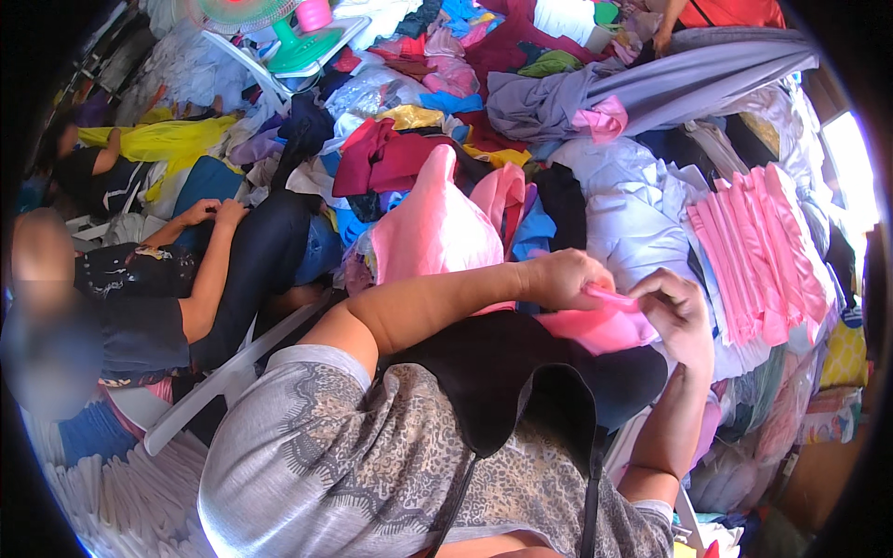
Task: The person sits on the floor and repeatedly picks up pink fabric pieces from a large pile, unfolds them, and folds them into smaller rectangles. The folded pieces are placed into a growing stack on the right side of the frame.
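Cloth [603, 327], pink & a bit shiny, hangs btwn your two hands, btwn 3 & 4 o'clock from mid-view. Your L hand [569, 280], at the cloth's 11 o'clock, is nearly closed, fingers curled, w/ the top edge pinched at the tips. Your R hand [673, 309], btwn its 2 & 3 o'clock, is bent more loosely: thumb & index seem to meet on the edge, other fingers curled w/ nothing in them. Only a short run of edge sits btwn the pinches; the rest droops toward your lap at 6 o'clock. Can't tell if it rests there.

To work that edge well, use L as anchor & let R do the fine bits: light thumb/index pressure, no yanking, as smooth stuff like this prob. slips & creases easily. Keep tension slight so the edge lies flat. If it bunches, ease R out toward 3 o'clock rather than pull harder.

Mind the pink stack [763, 256] at 2 o'clock, near R: a careless knuckle could upset its folds. Pink heap [435, 232] at 10 o'clock is a similar colour, so don't mix them up. White bundle [633, 205] sits just past 12.
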The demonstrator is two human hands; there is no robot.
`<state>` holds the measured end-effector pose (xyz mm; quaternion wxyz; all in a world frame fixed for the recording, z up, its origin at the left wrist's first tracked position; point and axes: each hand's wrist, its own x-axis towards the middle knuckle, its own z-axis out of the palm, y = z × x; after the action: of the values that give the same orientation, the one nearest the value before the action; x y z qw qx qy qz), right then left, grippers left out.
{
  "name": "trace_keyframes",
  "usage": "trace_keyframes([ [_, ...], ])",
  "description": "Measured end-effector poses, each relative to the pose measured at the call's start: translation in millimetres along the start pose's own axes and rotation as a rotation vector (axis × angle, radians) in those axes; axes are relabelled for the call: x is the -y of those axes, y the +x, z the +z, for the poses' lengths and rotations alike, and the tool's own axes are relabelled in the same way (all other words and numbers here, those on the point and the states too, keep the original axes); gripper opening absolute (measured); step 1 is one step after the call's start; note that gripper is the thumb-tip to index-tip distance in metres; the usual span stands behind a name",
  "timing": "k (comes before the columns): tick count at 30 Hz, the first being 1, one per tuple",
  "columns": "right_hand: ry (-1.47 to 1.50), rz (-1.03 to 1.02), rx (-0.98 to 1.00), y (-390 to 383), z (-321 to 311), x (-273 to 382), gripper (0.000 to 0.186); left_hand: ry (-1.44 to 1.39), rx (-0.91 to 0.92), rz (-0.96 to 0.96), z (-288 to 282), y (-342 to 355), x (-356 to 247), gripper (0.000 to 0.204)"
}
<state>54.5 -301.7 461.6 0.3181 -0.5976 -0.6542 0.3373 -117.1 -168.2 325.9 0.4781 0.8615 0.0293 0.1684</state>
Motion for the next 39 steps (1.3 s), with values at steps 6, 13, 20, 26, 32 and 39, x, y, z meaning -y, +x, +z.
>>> trace_keyframes([
  [6, -0.194, 0.070, -0.161, 26, -27, 0, 0.010, 0.033, 0.007, -0.173, -83, -40, 22, 0.027],
  [13, -0.383, -0.279, -0.412, 91, -31, 38, 0.016, 0.355, -0.538, -0.258, -257, -86, -60, 0.015],
  [20, -0.323, -0.455, -0.421, 109, 32, 15, 0.013, 0.704, -0.640, -0.202, -238, -188, -128, 0.020],
  [26, -0.157, -0.241, -0.174, 83, 116, -59, 0.011, 0.299, -0.543, -0.646, -131, -257, -82, 0.017],
  [32, -0.214, -0.199, 0.065, 43, 165, -107, 0.010, 0.130, -0.374, -0.886, -62, -302, -37, 0.011],
  [39, -0.181, -0.175, 0.136, 28, 186, -130, 0.005, 0.322, -0.049, -1.090, -70, -288, -40, 0.015],
])
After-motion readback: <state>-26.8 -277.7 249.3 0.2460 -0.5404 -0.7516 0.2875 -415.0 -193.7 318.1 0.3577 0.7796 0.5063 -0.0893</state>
